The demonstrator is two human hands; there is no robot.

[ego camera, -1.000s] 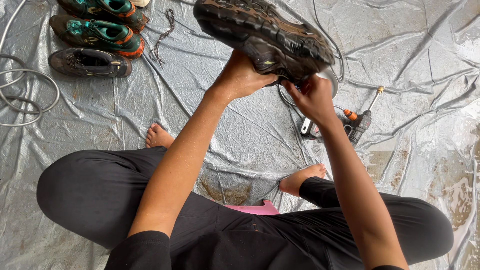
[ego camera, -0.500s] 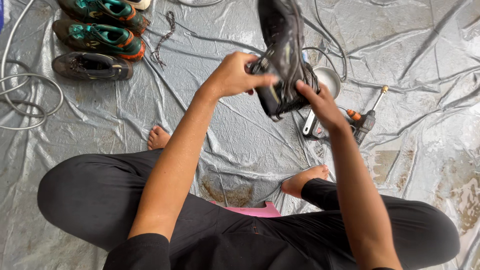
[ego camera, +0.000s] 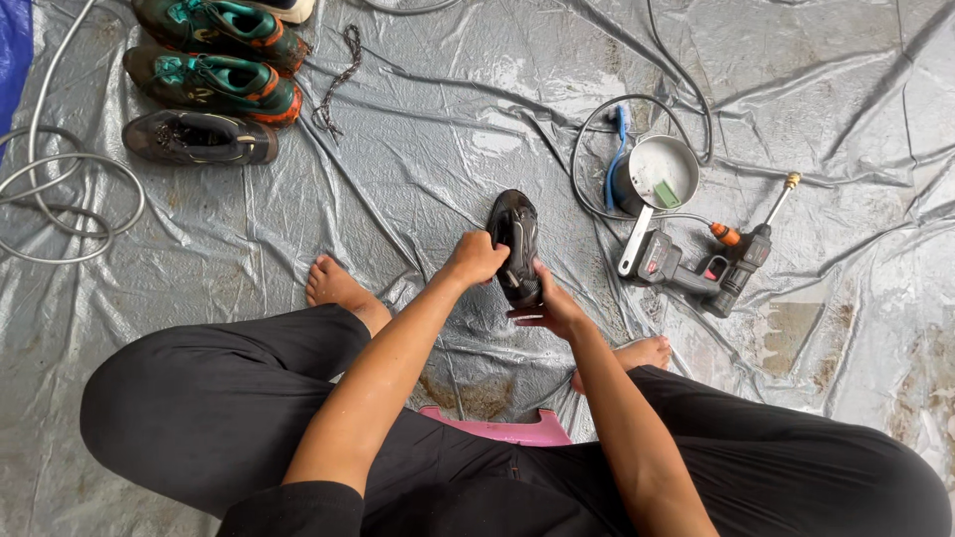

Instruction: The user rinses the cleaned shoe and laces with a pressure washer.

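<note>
A person sits low on a pink stool [ego camera: 517,430] on a wet, shiny grey plastic sheet [ego camera: 418,129], with bare feet out in front. Both hands hold one dark, muddy shoe [ego camera: 516,242] upright, just above the sheet, between the knees. The left hand [ego camera: 476,259] is wrapped tight around the shoe's side. The right hand [ego camera: 553,308] grips its lower end, with the fingers closed on it.

The shoe looks wet and dirty, so it could slip out of the hands and drop onto the sheet or a bare foot [ego camera: 338,286]. The sheet looks slick too, so a foot could slide on it.

Just to the right lie a grey and black spray gun with an orange tip [ego camera: 708,267], a small round metal pot [ego camera: 657,174] and a thin hose [ego camera: 597,139]. A dropped shoe could knock the pot over.

Far to the left sit two green and orange shoes [ego camera: 214,55], one dark shoe [ego camera: 199,137], a loose lace [ego camera: 336,80] and a coiled grey hose [ego camera: 60,199].
</note>
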